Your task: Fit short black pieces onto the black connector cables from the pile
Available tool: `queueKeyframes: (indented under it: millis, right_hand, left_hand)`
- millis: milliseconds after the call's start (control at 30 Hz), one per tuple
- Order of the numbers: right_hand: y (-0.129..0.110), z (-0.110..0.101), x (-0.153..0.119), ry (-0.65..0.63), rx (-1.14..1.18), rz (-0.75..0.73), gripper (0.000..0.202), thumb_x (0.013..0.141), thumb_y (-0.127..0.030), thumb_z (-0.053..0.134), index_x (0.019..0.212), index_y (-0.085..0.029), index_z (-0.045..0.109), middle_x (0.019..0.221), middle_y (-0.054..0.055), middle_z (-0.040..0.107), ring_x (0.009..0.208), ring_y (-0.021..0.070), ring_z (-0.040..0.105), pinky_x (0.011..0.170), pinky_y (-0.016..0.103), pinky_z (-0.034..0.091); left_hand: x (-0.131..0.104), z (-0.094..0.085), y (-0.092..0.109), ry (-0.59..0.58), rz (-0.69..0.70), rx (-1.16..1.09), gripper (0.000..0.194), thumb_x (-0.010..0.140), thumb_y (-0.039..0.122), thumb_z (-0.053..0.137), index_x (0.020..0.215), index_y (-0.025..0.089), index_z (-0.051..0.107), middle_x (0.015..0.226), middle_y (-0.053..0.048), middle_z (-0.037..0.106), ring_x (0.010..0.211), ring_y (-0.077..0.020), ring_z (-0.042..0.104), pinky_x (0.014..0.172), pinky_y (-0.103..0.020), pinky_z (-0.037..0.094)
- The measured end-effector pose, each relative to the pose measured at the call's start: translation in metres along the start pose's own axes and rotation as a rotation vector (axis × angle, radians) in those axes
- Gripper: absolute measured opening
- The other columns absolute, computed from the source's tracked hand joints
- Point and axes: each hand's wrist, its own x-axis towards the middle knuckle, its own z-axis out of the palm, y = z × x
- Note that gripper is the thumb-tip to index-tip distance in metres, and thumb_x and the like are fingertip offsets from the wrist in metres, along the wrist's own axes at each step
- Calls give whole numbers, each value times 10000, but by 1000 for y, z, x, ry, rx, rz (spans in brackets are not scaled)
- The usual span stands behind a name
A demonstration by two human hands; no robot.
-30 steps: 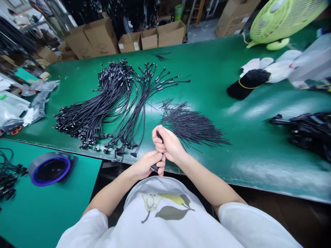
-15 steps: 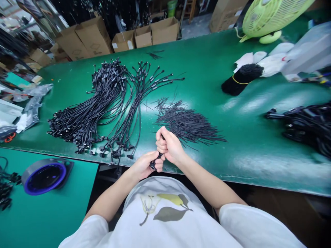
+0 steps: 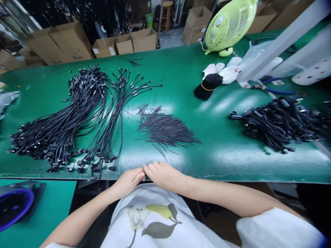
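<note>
My left hand (image 3: 129, 181) and right hand (image 3: 164, 175) meet at the fingertips in front of my shirt, over the near edge of the green tabletop (image 3: 214, 137). My fingers curl inward, close together; only a dark speck shows where they meet, so I cannot tell whether I am pinching anything. For such close fingertip work, I judge it best to keep both wrists low and level and press lightly and evenly.

Just beyond my knuckles lies a loose pile of thin black twist ties (image 3: 169, 131), which look apt to snag, so I should keep my sleeves and fingers clear of the stray ends. To its left, a slim spread of black cables (image 3: 113, 119) lies beside a thicker cable heap (image 3: 69, 113), connectors toward me. Right of the pile are a yellow-banded black bundle (image 3: 209, 86) and, nearer me, coiled black cables (image 3: 279, 124).
</note>
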Motion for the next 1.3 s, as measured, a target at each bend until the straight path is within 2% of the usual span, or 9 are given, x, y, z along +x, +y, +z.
queueKeyframes:
  millis: [200,367,433,533,667,967,1100,1233,1300]
  right_hand:
    - [6,13,-3,-64,125,-57,194,961,-145,328,943,-137,521,753,47,537,633,177,503,495,293,294]
    - [38,13,-4,-147,434,-85,228,987,-245,399,975,-152,607,831,46,615,725,167,562,615,281,418]
    - [75,13,-11,-14,535,66,263,995,-285,400,1048,-186,638,939,57,631,856,173,580,743,297,456]
    - [142,25,-26,251,370,585,302,989,-273,392,1082,-194,668,1116,115,601,1002,220,551,868,364,435]
    - [195,48,-37,166,138,755,219,941,-235,477,966,-154,679,1115,137,603,949,244,543,821,366,403]
    - [161,29,-36,300,-14,925,242,959,-249,411,904,-165,631,863,87,590,766,196,520,699,301,365]
    - [154,20,-39,417,1,983,191,924,-242,452,861,-174,619,940,103,583,828,215,533,731,323,405]
    - [133,6,-31,676,265,1015,115,870,-226,502,783,-190,568,923,80,558,783,187,531,747,333,449]
    - [108,-2,-20,680,520,937,127,867,-230,513,750,-201,551,868,53,562,739,167,528,699,309,455]
  left_hand:
    - [5,11,-2,-146,-93,-219,345,931,442,264,800,195,467,526,55,411,488,-132,430,558,-258,365]
    - [4,22,-9,90,-1,-103,314,926,446,372,749,199,453,610,28,478,566,-124,424,584,-255,328]
    - [3,22,-14,100,-50,-300,365,923,514,368,777,194,468,550,54,410,497,-107,371,520,-244,300]
    - [7,18,-16,183,-114,-673,417,866,596,463,805,184,467,547,90,319,453,-77,303,449,-212,268]
    - [17,12,-1,265,-72,-877,429,810,582,591,801,166,488,589,82,332,484,-60,318,435,-185,281]
    - [34,10,21,280,47,-1011,418,810,552,625,809,156,493,602,75,345,496,-50,332,438,-177,302]
    - [41,13,28,225,80,-1019,431,810,563,619,819,149,500,602,75,342,499,-50,336,441,-177,300]
    - [44,14,34,219,104,-1051,419,835,550,600,922,153,500,614,79,349,499,-52,338,445,-173,301]
    - [46,14,36,226,149,-1088,457,851,535,590,1100,168,480,625,83,360,497,-58,341,449,-173,303]
